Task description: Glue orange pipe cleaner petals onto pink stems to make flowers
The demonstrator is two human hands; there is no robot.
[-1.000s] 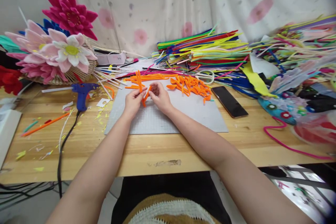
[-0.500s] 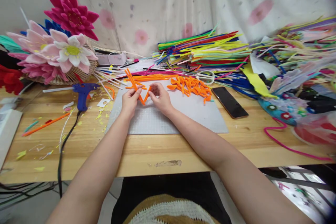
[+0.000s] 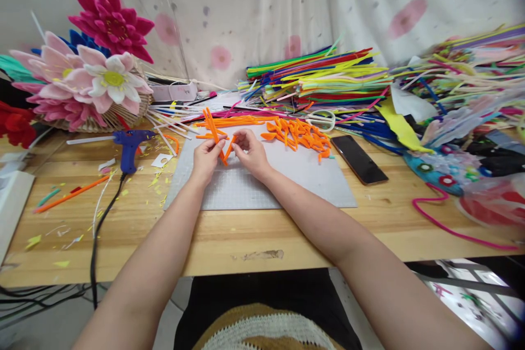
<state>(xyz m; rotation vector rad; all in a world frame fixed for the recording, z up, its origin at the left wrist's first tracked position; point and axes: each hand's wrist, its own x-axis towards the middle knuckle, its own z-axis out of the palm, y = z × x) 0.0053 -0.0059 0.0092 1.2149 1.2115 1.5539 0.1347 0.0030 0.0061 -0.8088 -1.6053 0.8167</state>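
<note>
Orange pipe cleaners (image 3: 211, 126), bent into a narrow V at the lower end, are pinched in my left hand (image 3: 206, 159). The closed fingers of my right hand (image 3: 250, 154) grip the short arm of the same V. Both hands are over the grey cutting mat (image 3: 262, 191). Behind them lie straight orange pipe cleaners (image 3: 241, 121) along the mat's far edge. A heap of twisted orange pipe-cleaner pieces (image 3: 297, 135) rests on the mat to the right of my right hand.
A blue glue gun (image 3: 128, 149) with a black cord lies at left, near fabric flowers (image 3: 102, 76). To the right is a phone (image 3: 359, 159). White-handled scissors (image 3: 322, 120) and bundles of coloured pipe cleaners (image 3: 315, 76) are at the back. Scraps litter the wooden table (image 3: 266, 240).
My left hand has moved slightly right, toward my right hand. The long ends of the orange pipe cleaners have swung right, and the V is narrower.
</note>
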